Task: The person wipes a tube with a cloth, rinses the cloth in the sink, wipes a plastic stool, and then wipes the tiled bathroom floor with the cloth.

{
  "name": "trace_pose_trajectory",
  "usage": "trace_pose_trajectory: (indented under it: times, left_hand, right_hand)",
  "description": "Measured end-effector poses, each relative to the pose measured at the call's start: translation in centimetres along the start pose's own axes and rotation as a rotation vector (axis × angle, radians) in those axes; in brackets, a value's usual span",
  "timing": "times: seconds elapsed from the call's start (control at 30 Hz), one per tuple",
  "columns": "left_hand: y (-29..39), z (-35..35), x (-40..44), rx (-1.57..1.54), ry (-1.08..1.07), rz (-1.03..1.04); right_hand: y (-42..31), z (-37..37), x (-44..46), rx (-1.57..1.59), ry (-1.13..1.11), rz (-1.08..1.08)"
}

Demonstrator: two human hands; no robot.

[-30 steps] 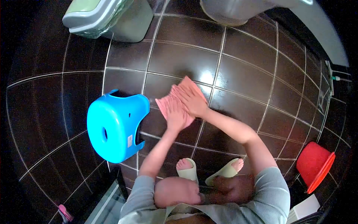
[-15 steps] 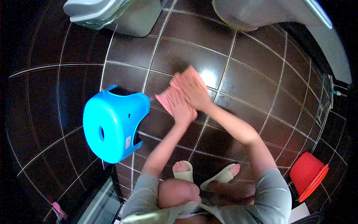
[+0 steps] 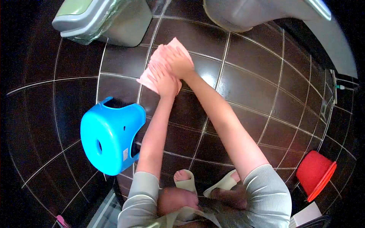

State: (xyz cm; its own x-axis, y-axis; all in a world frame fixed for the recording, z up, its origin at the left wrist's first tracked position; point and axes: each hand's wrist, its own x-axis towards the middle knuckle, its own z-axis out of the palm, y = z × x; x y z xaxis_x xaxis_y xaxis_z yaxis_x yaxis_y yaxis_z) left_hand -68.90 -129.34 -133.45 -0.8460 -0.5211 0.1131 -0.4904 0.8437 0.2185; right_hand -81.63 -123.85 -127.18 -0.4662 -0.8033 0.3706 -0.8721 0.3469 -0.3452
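Observation:
A pink cloth (image 3: 180, 44) lies spread on the dark tiled floor (image 3: 251, 81), with both hands on top of it. My left hand (image 3: 164, 81) presses on the cloth's lower part, fingers stretched out flat. Just above and to the right, my right hand (image 3: 179, 64) also lies flat on it, fingers extended. The two hands are close together, and both arms reach far forward. Edges of the cloth show past the fingers on the left and at the top. Neither hand is closed around the cloth.
A blue plastic stool (image 3: 110, 136) lies on its side at the left. A grey trash bin (image 3: 127, 24) with a bag stands at the upper left. The grey base of a fixture (image 3: 235, 15) is at the top. A red bucket (image 3: 313, 173) sits at the right.
Both hands and the pink cloth have moved forward and to the left across the floor. My arms are straighter, and the view has shifted slightly.

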Motion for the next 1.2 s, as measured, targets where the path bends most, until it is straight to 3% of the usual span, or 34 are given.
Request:
trace_pose_trajectory:
  times: [0.1,0.2,0.27,0.33,0.4,0.43,0.53,0.6,0.67,0.7,0.73,0.77,0.83,0.87,0.93,1.03,1.2]
  left_hand:
    - [6.6,-6.8,1.7,0.249,0.072,0.06]
    - [9.3,-5.0,-2.3,0.161,-0.033,0.187]
    - [12.7,-7.7,-6.1,-0.032,-0.094,0.196]
    - [13.2,-7.0,-11.1,-0.085,-0.266,0.286]
    - [13.3,-7.2,-14.9,-0.376,-0.338,0.311]
    - [12.3,-7.6,-15.7,-0.331,-0.374,0.418]
    - [11.1,-7.7,-14.3,-0.294,-0.417,0.446]
    - [11.1,-7.3,-12.1,-0.127,-0.28,0.399]
    - [10.3,-5.9,-7.9,-0.002,-0.32,0.235]
    - [10.4,-6.9,-5.3,-0.071,-0.204,0.245]
    - [9.8,-6.0,-2.8,-0.185,-0.146,0.23]
    - [9.7,-5.2,-0.5,0.057,-0.124,0.29]
    - [11.2,-4.4,3.2,-0.019,0.05,0.263]
    - [12.3,-4.1,4.0,0.025,0.017,0.295]
    - [14.2,-3.7,4.8,0.119,-0.05,0.347]
    - [16.6,-3.0,1.8,0.0,0.0,0.451]
    - [19.0,-6.3,-9.6,-0.266,-0.2,0.46]
  right_hand:
    - [1.4,-2.7,-1.7,0.003,-0.065,0.112]
    - [2.4,-5.5,-6.9,-0.004,-0.099,0.175]
    - [1.4,-8.1,-12.4,0.003,-0.153,0.2]
    - [-0.9,-11.0,-17.1,0.009,-0.252,0.251]
    - [-2.6,-12.6,-20.9,0.06,-0.367,0.277]
    - [-3.3,-12.7,-21.8,0.053,-0.38,0.29]
    - [-2.6,-11.9,-20.7,0.038,-0.371,0.23]
    - [-1.8,-10.6,-17.9,0.059,-0.345,0.189]
    - [0.1,-8.6,-13.2,0.106,-0.2,0.176]
    - [1.2,-7.9,-10.8,-0.003,-0.226,0.14]
    - [2.8,-6.4,-9.1,-0.053,-0.113,0.127]
    - [4.3,-5.4,-7.5,-0.052,-0.06,0.201]
    - [6.8,-5.5,-5.2,-0.309,-0.075,0.232]
    - [7.7,-6.2,-5.1,-0.27,-0.037,0.258]
    - [9.5,-7.2,-6.3,-0.177,-0.212,0.461]
    - [9.7,-9.2,-10.8,-0.263,-0.02,0.41]
    - [3.5,-13.5,-21.3,-0.116,-0.229,0.408]
